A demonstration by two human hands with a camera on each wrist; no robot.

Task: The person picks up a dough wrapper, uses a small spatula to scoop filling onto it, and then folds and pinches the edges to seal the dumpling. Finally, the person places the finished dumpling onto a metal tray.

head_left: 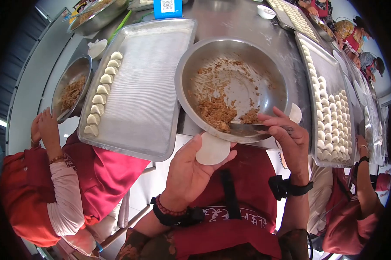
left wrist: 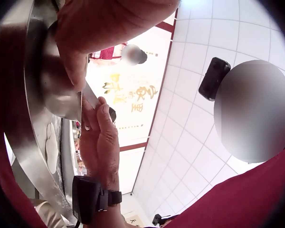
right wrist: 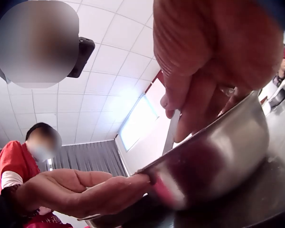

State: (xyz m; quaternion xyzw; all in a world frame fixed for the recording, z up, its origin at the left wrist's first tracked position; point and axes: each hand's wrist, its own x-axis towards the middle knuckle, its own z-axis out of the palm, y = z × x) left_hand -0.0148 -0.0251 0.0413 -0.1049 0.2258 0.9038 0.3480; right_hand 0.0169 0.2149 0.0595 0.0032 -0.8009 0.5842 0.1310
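Note:
My left hand (head_left: pixel 184 171) is palm up in front of the large steel bowl (head_left: pixel 182 86). A round white dumpling wrapper (head_left: pixel 213 149) lies on its extended fingers, with the thumb at the wrapper's edge. Over the bowl's near right rim, my right hand (head_left: pixel 290 141) grips a flat metal spatula (head_left: pixel 252 127), its tip in the brown minced filling (head_left: pixel 215 112). The right wrist view shows the spatula's blade (right wrist: pixel 170 134) sloping down from my fingers at the bowl's rim. The wrapper is hidden in the left wrist view.
A tray (head_left: pixel 139 86) with a row of folded dumplings (head_left: pixel 99 99) stands left of the bowl. Another tray (head_left: pixel 310 82), with many dumplings, is on the right. Loose wrappers (head_left: pixel 295 113) lie beside the bowl. People sit close on both sides; a smaller filling bowl (head_left: pixel 86 71) is at left.

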